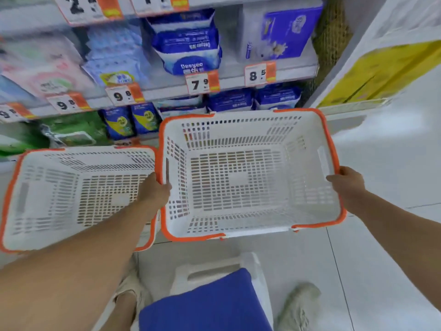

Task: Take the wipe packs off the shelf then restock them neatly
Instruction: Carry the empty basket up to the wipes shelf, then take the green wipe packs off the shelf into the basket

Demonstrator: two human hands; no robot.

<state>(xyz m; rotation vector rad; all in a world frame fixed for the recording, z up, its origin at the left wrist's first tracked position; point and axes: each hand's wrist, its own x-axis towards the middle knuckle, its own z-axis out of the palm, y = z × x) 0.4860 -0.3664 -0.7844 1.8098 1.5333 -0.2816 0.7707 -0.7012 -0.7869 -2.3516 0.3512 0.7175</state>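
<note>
From the head view, the wipe packs (188, 44), blue and white soft packets, sit stacked on the shelf (238, 82) above price tags. The left hand (155, 187) and right hand (346, 180) each grip opposite orange rims of a white slotted basket (238, 130).

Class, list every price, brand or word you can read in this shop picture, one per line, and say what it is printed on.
"Deeyeo": blue and white pack, middle shelf.
"7.9": price tag under that pack.
"8.5": price tag under the purple pack.
"9.8": price tag on the shelf edge.
"9.8": price tag further left.
Top tags: cut off.
Other pack print: too blurred.
</note>
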